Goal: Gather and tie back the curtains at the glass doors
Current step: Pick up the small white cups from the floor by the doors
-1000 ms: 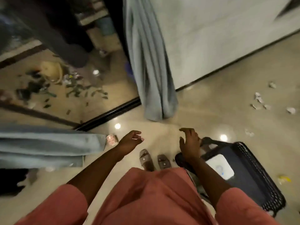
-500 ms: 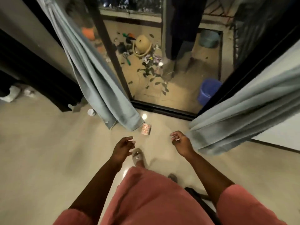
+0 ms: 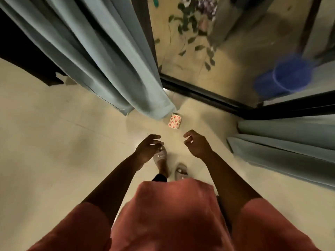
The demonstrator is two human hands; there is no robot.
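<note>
A grey-blue curtain [image 3: 101,57] hangs in folds at the upper left, its hem reaching the floor near the glass door's black bottom track [image 3: 204,95]. A second grey-blue curtain [image 3: 290,147] shows at the right edge. My left hand [image 3: 147,148] and my right hand [image 3: 197,144] hover over the floor below the curtains, fingers loosely curled, holding nothing. Neither hand touches a curtain.
A small cup with a red flower pattern [image 3: 175,121] lies on the floor just under the left curtain's hem. Beyond the glass are scattered leaves [image 3: 192,31] and a blue bucket [image 3: 286,77]. A dark piece of furniture [image 3: 27,51] stands at the far left.
The view has swung and moved closer to the glass door; the left curtain now looms larger. Both hands stay empty and keep their loose curl in front of me.
</note>
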